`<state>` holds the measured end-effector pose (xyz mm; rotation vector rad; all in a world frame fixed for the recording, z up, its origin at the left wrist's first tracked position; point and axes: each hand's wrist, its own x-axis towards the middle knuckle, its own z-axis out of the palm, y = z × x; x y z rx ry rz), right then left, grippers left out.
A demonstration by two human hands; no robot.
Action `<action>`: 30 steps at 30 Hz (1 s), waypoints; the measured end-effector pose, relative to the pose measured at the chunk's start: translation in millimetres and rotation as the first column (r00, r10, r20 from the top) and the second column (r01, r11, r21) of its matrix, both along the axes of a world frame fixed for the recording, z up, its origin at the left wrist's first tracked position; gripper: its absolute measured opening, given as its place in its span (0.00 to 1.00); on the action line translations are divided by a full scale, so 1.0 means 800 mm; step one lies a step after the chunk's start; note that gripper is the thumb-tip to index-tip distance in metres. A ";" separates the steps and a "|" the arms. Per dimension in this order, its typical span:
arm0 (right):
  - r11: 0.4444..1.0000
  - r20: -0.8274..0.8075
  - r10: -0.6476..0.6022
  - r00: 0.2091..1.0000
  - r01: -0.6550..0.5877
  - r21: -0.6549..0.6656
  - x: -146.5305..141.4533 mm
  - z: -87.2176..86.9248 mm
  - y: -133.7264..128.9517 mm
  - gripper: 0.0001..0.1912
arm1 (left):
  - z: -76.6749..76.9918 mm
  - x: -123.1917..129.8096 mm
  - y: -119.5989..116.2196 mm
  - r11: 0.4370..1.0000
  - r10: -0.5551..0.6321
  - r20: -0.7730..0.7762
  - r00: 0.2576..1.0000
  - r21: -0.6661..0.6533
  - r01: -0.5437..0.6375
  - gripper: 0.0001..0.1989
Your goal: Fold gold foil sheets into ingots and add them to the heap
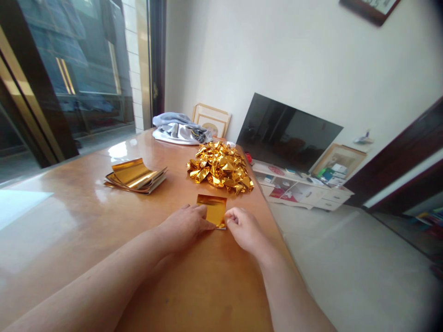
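Note:
A small sheet of gold foil paper (215, 210) lies on the glossy wooden table between my hands. Bent over its left edge, my left hand (188, 221) holds it against the tabletop, with the thumb along the near edge. The fingers of my right hand (242, 227) are pinched together at the near right corner of the sheet. Just beyond it rises a heap of folded gold foil pieces (221, 168). To the left, a loose stack of gold foil sheets (134, 176) rests with its top sheet curling up.
Bundled grey-blue cloth (178, 128) sits at the table's far end, near framed pictures (212, 119) against the wall. The table's right edge runs close beside my right arm. Past it stand a low white cabinet (301, 191) and a large dark television (287, 131).

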<state>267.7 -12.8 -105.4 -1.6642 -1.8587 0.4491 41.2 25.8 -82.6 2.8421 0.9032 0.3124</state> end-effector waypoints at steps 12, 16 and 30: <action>0.969 0.466 0.222 0.857 -0.142 -0.201 -0.033 0.038 -0.064 0.29 | 0.001 -0.003 0.001 0.998 -0.023 -0.052 0.998 0.061 0.027 0.17; 0.978 0.486 0.177 0.856 -0.096 -0.186 -0.027 0.035 -0.065 0.28 | -0.004 -0.005 0.005 0.998 -0.032 -0.032 0.999 0.059 0.034 0.15; 0.970 0.448 0.224 0.865 -0.152 -0.192 -0.066 0.034 -0.067 0.32 | 0.000 -0.004 0.004 1.000 -0.030 -0.021 0.999 -0.004 0.030 0.15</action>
